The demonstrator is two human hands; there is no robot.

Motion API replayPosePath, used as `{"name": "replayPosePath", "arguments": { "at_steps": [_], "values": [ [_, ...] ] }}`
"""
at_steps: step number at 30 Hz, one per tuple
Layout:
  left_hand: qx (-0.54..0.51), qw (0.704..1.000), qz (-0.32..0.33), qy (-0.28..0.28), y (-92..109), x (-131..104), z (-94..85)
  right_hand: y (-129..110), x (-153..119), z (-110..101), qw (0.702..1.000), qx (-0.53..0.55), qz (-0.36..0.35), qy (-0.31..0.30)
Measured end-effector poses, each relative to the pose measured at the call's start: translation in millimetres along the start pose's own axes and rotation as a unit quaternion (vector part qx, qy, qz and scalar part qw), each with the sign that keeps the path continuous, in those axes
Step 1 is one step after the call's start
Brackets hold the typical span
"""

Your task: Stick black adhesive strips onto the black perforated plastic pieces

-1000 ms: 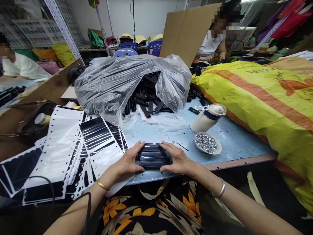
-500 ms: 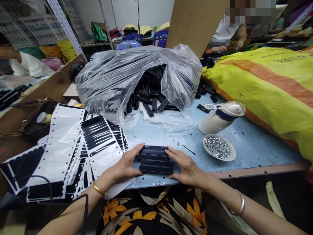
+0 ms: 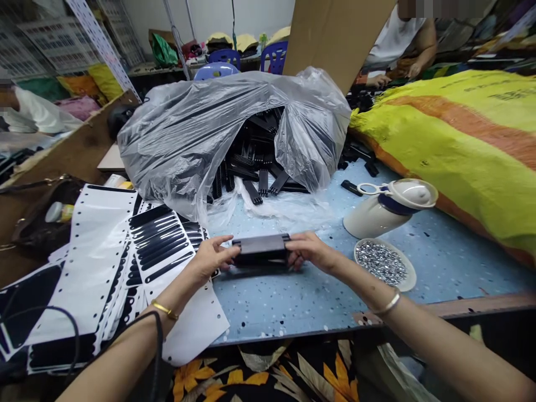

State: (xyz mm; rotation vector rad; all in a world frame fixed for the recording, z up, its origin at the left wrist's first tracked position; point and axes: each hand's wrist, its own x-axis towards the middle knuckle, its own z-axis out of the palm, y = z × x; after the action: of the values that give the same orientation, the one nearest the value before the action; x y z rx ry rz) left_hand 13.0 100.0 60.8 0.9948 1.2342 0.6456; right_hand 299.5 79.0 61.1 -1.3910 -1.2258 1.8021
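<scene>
A small bundle of long black bars (image 3: 262,249) is held by its two ends, just above the blue speckled tabletop. My left hand (image 3: 213,257) is closed on the left end, thumb and fingers at the edge. At the right end, my right hand (image 3: 312,251) grips with the fingers curled beneath. Left of the bundle lie white sheets (image 3: 100,240) carrying rows of glossy black strips (image 3: 161,245). Beyond it, a clear plastic bag (image 3: 180,139) gapes over a heap of black pieces with toothed ends (image 3: 262,184).
To the right stand a lidded white mug (image 3: 366,218) and a shallow dish (image 3: 412,277) of shiny silver bits (image 3: 379,261). A big yellow sack (image 3: 452,128) fills the right side. A dark cable (image 3: 157,346) crosses near my left forearm. Another person (image 3: 397,44) sits at the back right.
The bars lay flat in a row between my hands; now they are gathered together, tilted up and moved slightly away from me. My fingers have closed on both ends.
</scene>
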Motion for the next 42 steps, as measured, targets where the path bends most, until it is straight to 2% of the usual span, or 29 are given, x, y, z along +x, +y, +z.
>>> {"name": "replayPosePath", "arguments": {
  "at_steps": [5, 7, 10, 14, 20, 22, 25, 28, 32, 35, 38, 40, 42],
  "values": [
    [0.071, 0.994, -0.08, -0.008, 16, 34, 6.4, -21, 42, -4, 0.985, -0.095, 0.145, -0.019],
    [0.093, 0.992, -0.089, -0.008, 19, 43, 6.2, -26, 50, -3, 0.977, -0.13, 0.17, -0.009],
    [0.112, 0.989, -0.091, -0.017, 21, 50, 5.1, -28, 54, -1, 0.973, -0.155, 0.172, -0.005],
    [0.14, 0.988, -0.066, -0.006, 20, 50, 4.3, -22, 50, -4, 0.972, -0.188, 0.139, 0.04],
    [0.187, 0.982, -0.01, 0.032, 12, 46, -6.3, -6, 36, -7, 0.968, -0.215, 0.028, 0.125],
    [0.199, 0.98, 0.014, 0.017, 9, 44, -11.0, -2, 34, -4, 0.967, -0.216, -0.004, 0.133],
    [0.205, 0.977, 0.051, -0.04, 6, 44, -12.2, 2, 37, 2, 0.964, -0.222, -0.036, 0.139],
    [0.215, 0.973, 0.069, -0.039, 5, 44, -5.9, 6, 43, 9, 0.96, -0.231, -0.059, 0.147],
    [0.227, 0.971, 0.07, -0.01, -1, 33, 3.3, 15, 34, 19, 0.96, -0.236, -0.071, 0.136],
    [0.23, 0.971, 0.063, 0.006, -11, 11, 4.1, 29, 14, 27, 0.963, -0.228, -0.07, 0.127],
    [0.241, 0.968, 0.067, 0.024, -21, -13, 0.3, 42, -7, 30, 0.963, -0.218, -0.06, 0.149],
    [0.285, 0.954, 0.083, 0.052, -24, -25, -2.0, 49, -17, 31, 0.952, -0.243, -0.057, 0.178],
    [0.363, 0.924, 0.104, 0.062, -25, -32, -2.0, 52, -22, 34, 0.929, -0.305, -0.079, 0.194]
  ]
}}
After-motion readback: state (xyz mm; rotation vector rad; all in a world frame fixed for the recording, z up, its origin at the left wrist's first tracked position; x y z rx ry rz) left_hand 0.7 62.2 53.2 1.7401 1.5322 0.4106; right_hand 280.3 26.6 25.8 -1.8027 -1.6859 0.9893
